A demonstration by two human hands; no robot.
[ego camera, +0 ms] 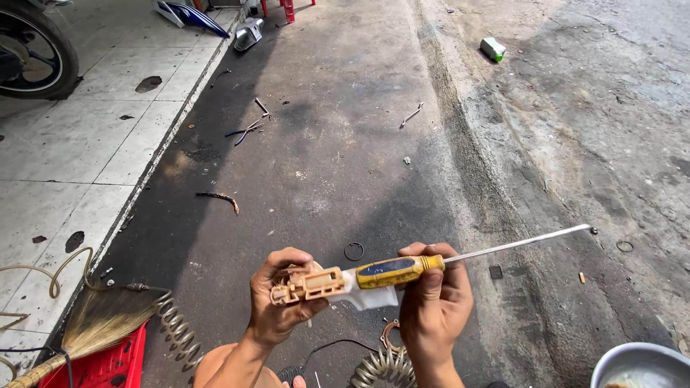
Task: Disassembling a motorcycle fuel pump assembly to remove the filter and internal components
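My left hand (pixel 277 305) grips a tan and white plastic part (pixel 316 285), held level in front of me. My right hand (pixel 435 302) holds a long screwdriver (pixel 460 259) by its yellow and blue handle, next to the white end of the part. Its metal shaft points right and slightly up, the tip out over the dark pavement. The two hands are close together above the ground.
A black rubber ring (pixel 353 251) lies on the pavement beyond my hands. A coiled air hose (pixel 176 327), straw broom (pixel 93 323) and red crate (pixel 108 363) sit lower left. A metal bowl (pixel 640 363) is lower right. A motorbike wheel (pixel 36 50) stands on the tiled floor.
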